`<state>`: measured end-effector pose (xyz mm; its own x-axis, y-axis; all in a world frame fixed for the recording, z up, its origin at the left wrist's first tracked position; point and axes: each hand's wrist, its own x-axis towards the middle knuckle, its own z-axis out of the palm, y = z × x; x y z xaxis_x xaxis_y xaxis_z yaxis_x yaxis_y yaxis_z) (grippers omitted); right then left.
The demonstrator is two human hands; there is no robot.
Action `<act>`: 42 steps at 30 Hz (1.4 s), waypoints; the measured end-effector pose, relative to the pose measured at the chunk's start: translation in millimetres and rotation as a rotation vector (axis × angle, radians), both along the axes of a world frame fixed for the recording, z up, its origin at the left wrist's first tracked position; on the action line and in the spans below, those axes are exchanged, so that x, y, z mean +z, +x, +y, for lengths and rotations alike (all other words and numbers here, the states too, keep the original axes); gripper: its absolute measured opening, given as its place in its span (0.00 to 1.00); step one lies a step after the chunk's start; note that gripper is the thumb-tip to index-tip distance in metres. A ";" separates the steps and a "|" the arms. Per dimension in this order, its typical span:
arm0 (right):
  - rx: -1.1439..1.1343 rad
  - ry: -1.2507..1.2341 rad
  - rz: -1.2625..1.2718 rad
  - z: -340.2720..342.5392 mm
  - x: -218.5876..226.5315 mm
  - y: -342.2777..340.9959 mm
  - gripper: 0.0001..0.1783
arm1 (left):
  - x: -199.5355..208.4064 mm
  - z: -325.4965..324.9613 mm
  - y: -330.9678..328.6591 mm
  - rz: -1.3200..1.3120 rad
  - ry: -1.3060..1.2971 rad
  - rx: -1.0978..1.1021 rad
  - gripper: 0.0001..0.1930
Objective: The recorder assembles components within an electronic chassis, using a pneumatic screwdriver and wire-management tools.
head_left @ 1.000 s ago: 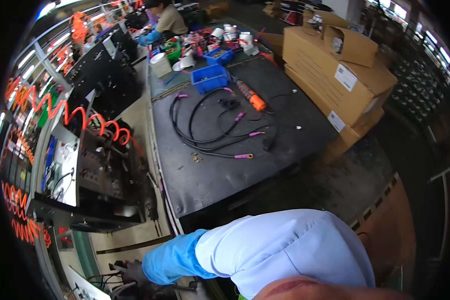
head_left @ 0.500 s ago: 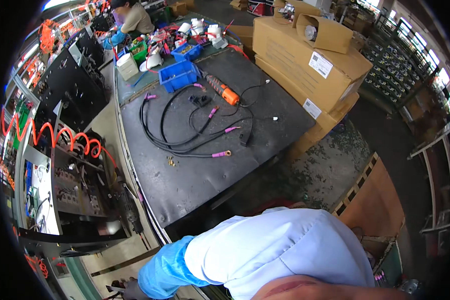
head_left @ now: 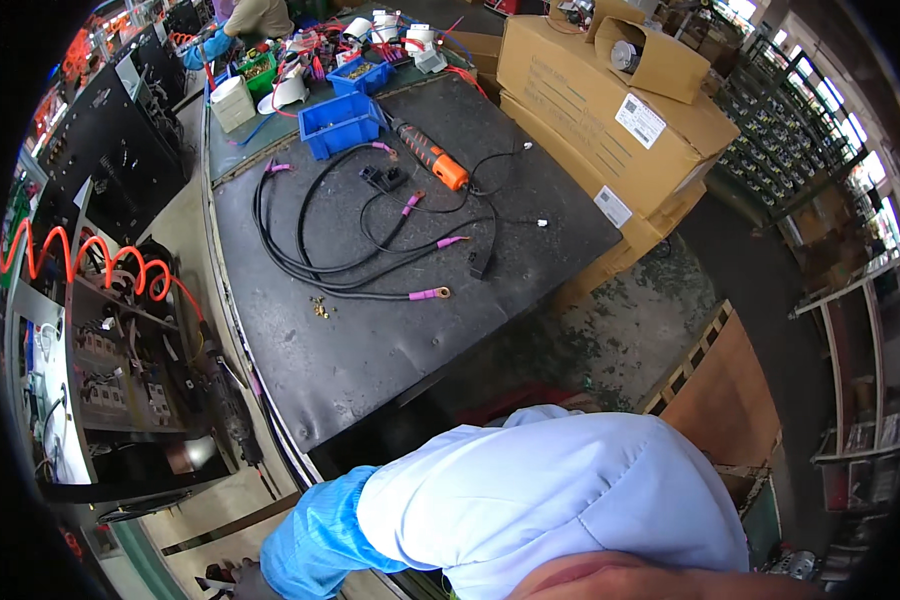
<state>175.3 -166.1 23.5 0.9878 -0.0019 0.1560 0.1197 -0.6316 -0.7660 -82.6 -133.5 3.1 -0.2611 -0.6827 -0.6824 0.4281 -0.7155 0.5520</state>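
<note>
My left hand (head_left: 253,581), in a dark glove below a blue sleeve cover, hangs low at the left edge of the workbench. Its fingers are curled round a small dark piece (head_left: 216,578), mostly cut off by the lower edge. My right hand is out of sight. On the black bench top (head_left: 370,370) lie looped black cables (head_left: 370,295) with pink sleeves and ring lugs. Small brass-coloured parts (head_left: 320,308) sit beside them. Behind the loops are an orange and black power screwdriver (head_left: 440,165), a black connector (head_left: 382,179) and thin black wires (head_left: 515,216) with white plugs.
Blue bins (head_left: 340,135) and a green bin (head_left: 259,72) stand toward the far end, before a clutter of wires and white parts. Stacked cardboard boxes (head_left: 590,90) flank the right side. A red coiled hose (head_left: 80,258) hangs by an open cabinet. Another person (head_left: 255,20) works beyond.
The view has shifted, so the bench and its contents sit slightly higher and further left. My left hand remains low at the left, a bit more cut off. The cables and tools stay put.
</note>
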 end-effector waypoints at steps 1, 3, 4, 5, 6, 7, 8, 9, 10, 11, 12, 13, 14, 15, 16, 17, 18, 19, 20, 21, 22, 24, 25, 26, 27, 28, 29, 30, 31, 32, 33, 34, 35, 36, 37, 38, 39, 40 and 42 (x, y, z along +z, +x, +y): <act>-0.010 0.015 0.002 0.4 1.0 0.5 0.35 | -0.3 0.4 2.4 0.002 0.004 0.003 0.09; -0.013 0.035 -0.020 2.9 -2.9 0.9 0.33 | 0.4 2.7 1.7 0.013 0.009 0.001 0.09; -0.018 0.053 -0.044 4.3 -5.1 1.1 0.32 | 0.4 1.9 -0.7 0.018 0.011 -0.013 0.09; 0.010 0.105 -0.081 1.5 -13.1 4.4 0.31 | 0.4 1.7 -3.2 0.029 0.013 -0.023 0.10; -0.003 0.104 -0.076 2.3 -19.2 11.8 0.31 | 0.3 -0.1 -8.3 0.036 0.012 -0.041 0.10; -0.032 0.150 0.018 3.3 -22.7 18.1 0.30 | 1.3 1.2 -10.9 0.040 0.017 -0.057 0.10; -0.063 0.196 0.110 2.4 -28.4 22.2 0.30 | 1.3 1.3 -14.9 0.045 0.018 -0.068 0.10; 0.000 0.091 0.037 9.7 -15.1 17.4 0.30 | 1.5 9.9 -9.2 0.043 0.018 -0.031 0.10; 0.003 0.093 0.038 8.5 -13.7 13.4 0.30 | 1.8 11.2 -10.1 0.050 0.019 -0.030 0.10; -0.013 0.096 -0.002 7.6 -11.4 10.0 0.30 | 2.4 11.8 -10.1 0.052 0.021 -0.029 0.10; -0.033 0.099 -0.042 5.8 -10.9 6.7 0.29 | 3.0 12.1 -9.3 0.052 0.025 -0.026 0.10; -0.032 0.102 -0.039 4.4 -9.2 4.9 0.29 | 3.8 11.2 -8.6 0.057 0.025 -0.026 0.10; -0.010 0.061 -0.008 3.9 -6.6 3.9 0.28 | 3.3 6.0 -6.7 0.062 0.027 -0.028 0.11; 0.008 0.017 0.021 2.7 -6.3 4.8 0.27 | 3.3 4.6 -5.5 0.064 0.026 -0.020 0.11; 0.006 0.017 0.022 1.5 -6.7 5.4 0.27 | 3.2 3.1 -2.9 0.061 0.025 -0.012 0.11; 0.000 0.054 0.040 -0.1 -6.8 6.3 0.26 | 3.3 2.3 -2.2 0.061 0.026 -0.016 0.11; -0.010 0.092 0.058 -0.3 -10.1 7.9 0.24 | 3.9 -0.4 -2.3 0.059 0.022 -0.019 0.11; -0.015 0.091 0.059 -2.1 -14.0 8.8 0.24 | 4.2 2.4 -5.7 0.058 0.021 -0.023 0.11; 0.020 0.235 0.030 -5.5 -18.5 9.0 0.24 | 4.3 1.5 -5.7 0.059 0.018 -0.023 0.11; 0.047 0.307 0.013 -5.0 -13.5 6.0 0.24 | 3.6 1.2 1.0 0.055 0.024 -0.015 0.11; 0.069 0.373 -0.003 -8.8 -10.3 2.5 0.24 | 3.7 0.7 5.5 0.048 0.023 0.003 0.12; -0.019 0.111 0.061 -9.7 -0.4 -8.8 0.23 | 3.1 0.1 8.7 0.049 0.013 0.021 0.12; -0.065 0.027 -0.018 -11.3 -2.9 -12.3 0.23 | 2.8 -1.3 9.4 0.043 0.005 0.025 0.12; -0.044 0.017 -0.053 -1.9 2.3 -4.6 0.23 | 15.9 3.8 8.0 0.011 -0.004 0.059 0.12; 0.024 0.050 -0.057 7.8 10.7 4.5 0.23 | 26.2 5.4 10.6 -0.020 -0.014 0.098 0.12; 0.069 0.073 -0.034 10.3 1.8 11.7 0.24 | 21.9 10.0 14.8 -0.032 -0.032 0.121 0.13; 0.035 0.085 -0.064 1.0 -3.6 7.8 0.24 | 25.6 1.9 18.4 -0.050 -0.038 0.107 0.13; -0.033 0.000 -0.087 6.4 -6.5 2.4 0.24 | 22.9 7.0 26.6 -0.057 -0.040 0.165 0.13; -0.009 -0.002 -0.081 13.7 -4.3 2.6 0.24 | 18.8 10.5 35.5 -0.069 -0.043 0.224 0.13; 0.006 -0.012 -0.086 20.3 -2.2 3.1 0.25 | 23.5 21.4 34.0 -0.088 -0.068 0.278 0.13; 0.029 -0.023 -0.104 29.7 2.9 7.3 0.25 | 26.5 24.6 46.7 -0.121 -0.064 0.351 0.13; 0.009 -0.015 -0.059 -8.8 -21.0 0.5 0.27 | 15.5 8.7 37.0 -0.092 -0.058 0.295 0.13; 0.064 -0.010 -0.051 -15.7 -25.5 3.3 0.29 | 15.5 7.4 37.2 -0.113 -0.070 0.311 0.14; 0.091 -0.001 -0.041 -8.1 -19.5 6.3 0.28 | 18.0 13.8 44.0 -0.130 -0.076 0.368 0.14; 0.086 0.006 -0.045 -3.3 -16.5 7.5 0.27 | 20.2 19.9 50.5 -0.149 -0.086 0.419 0.14; 0.073 0.011 -0.042 -0.8 -15.3 7.7 0.26 | 22.2 24.3 57.6 -0.162 -0.097 0.471 0.14; 0.067 0.010 -0.044 0.3 -14.9 7.4 0.26 | 23.6 28.3 63.1 -0.169 -0.108 0.516 0.14; 0.063 0.016 -0.043 1.7 -14.2 7.0 0.25 | 25.9 32.1 68.9 -0.176 -0.124 0.560 0.14; 0.066 0.047 -0.044 11.1 -11.4 7.2 0.24 | 34.9 48.6 80.2 -0.187 -0.139 0.650 0.15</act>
<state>182.5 -155.0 12.1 0.9781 0.0550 0.2010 0.1947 -0.5845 -0.7877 -2.4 -84.9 38.1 0.3445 -0.7455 -0.5706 0.6349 -0.2627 0.7266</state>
